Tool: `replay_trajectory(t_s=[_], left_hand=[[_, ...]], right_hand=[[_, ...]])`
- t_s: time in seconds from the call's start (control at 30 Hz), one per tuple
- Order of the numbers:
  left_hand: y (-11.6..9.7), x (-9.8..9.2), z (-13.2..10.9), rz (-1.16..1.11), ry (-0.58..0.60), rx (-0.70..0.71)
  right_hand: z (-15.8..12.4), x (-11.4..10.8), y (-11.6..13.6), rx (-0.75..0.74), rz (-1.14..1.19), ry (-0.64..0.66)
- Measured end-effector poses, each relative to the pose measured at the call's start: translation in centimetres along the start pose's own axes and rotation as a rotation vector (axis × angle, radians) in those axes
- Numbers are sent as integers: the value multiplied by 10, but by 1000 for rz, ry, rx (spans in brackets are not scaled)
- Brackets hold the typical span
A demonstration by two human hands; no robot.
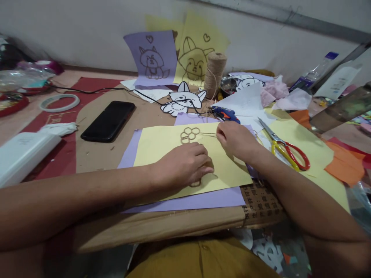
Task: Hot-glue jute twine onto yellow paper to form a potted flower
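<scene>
Twine (208, 133): 2 strands, right hand (233, 139) pinching | left hand (187, 164): curled, hold unclear | scissors (275, 138): 1

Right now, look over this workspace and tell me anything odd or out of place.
White paper scraps lie below the front edge of the cardboard, so they look dropped or discarded. The yellow sheet also lies askew over the purple paper, whose edges peek out at the left and front.
</scene>
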State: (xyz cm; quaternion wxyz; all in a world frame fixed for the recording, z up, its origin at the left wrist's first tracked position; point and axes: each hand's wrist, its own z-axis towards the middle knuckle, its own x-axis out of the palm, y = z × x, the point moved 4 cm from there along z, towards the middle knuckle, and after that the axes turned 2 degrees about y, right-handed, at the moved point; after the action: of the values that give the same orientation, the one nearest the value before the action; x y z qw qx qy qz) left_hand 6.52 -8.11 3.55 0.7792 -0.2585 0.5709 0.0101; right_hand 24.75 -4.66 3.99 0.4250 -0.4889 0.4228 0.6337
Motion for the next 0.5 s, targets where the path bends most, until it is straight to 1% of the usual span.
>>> replay_trajectory(t_s=[0.07,0.1,0.17,0.23,0.3,0.37,0.43,0.5], left_hand=[[3,-3,0,-164,-52,-112],[5,-5,0,-292,-76,-192],[10,-4,0,-608,-109,-356],[14,-1,1,-895,-131,-469],[16,1,1,-1085,-170,-525],[17,2,2,-1207,-203,-555],[17,2,2,-1259,-219,-555],[16,-2,0,-1224,-227,-516]], right_hand=[[-9,-11,9,70,185,28],[-14,-16,15,85,266,18],[-22,-22,28,62,382,0],[-28,-25,39,9,431,-34],[-31,-24,45,-51,463,-82],[-34,-23,49,-100,508,-129],[-36,-25,53,-139,559,-145],[-39,-30,57,-198,614,-125]])
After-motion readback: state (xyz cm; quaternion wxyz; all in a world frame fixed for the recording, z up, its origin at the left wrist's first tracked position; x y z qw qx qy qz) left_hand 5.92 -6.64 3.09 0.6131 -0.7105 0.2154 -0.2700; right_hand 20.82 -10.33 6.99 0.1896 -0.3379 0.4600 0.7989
